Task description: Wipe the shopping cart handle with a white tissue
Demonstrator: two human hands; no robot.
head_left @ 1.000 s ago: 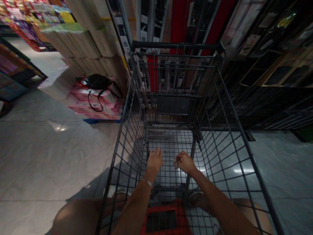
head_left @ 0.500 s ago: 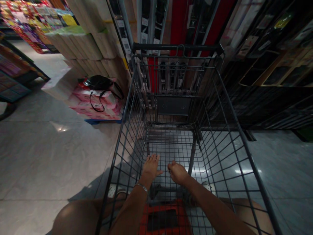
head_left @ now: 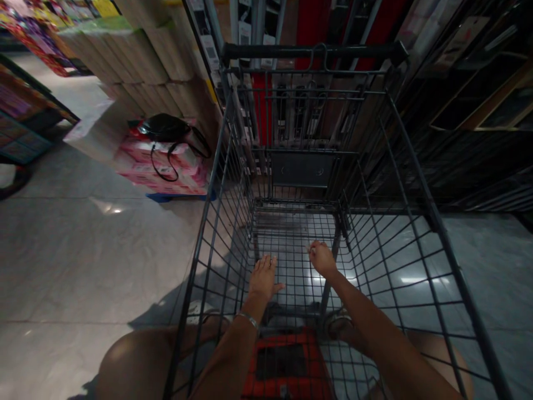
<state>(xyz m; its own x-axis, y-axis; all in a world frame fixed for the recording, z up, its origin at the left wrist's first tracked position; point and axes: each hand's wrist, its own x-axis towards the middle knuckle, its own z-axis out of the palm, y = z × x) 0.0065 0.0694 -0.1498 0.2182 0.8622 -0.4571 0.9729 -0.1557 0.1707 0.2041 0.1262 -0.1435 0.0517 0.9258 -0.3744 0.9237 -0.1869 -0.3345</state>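
Both my arms reach down into a dark wire shopping cart (head_left: pixel 296 206). My left hand (head_left: pixel 264 278) lies palm down with fingers stretched out, at the mesh bottom on the left side; a bracelet (head_left: pixel 248 319) is on that wrist. To its right, my right hand (head_left: pixel 322 259) is closed in a pinch just above or on the mesh. A tiny pale bit shows at its fingertips, too small to name. Seen through the wires near my body is a red-orange object (head_left: pixel 318 364) with a dark panel.
The cart's handle bar (head_left: pixel 291 51) faces tall shelves of hanging packaged goods. On the left, a black bag (head_left: pixel 164 128) sits on pink packs (head_left: pixel 164 161) beside stacked brown packages (head_left: pixel 137 53). Framed goods (head_left: pixel 499 100) stand at right. My knees flank the cart on the tiled floor (head_left: pixel 104 261).
My right hand has moved forward and to the right, away from the left hand. The left hand has shifted slightly forward and right, still spread. The view has tilted a little.
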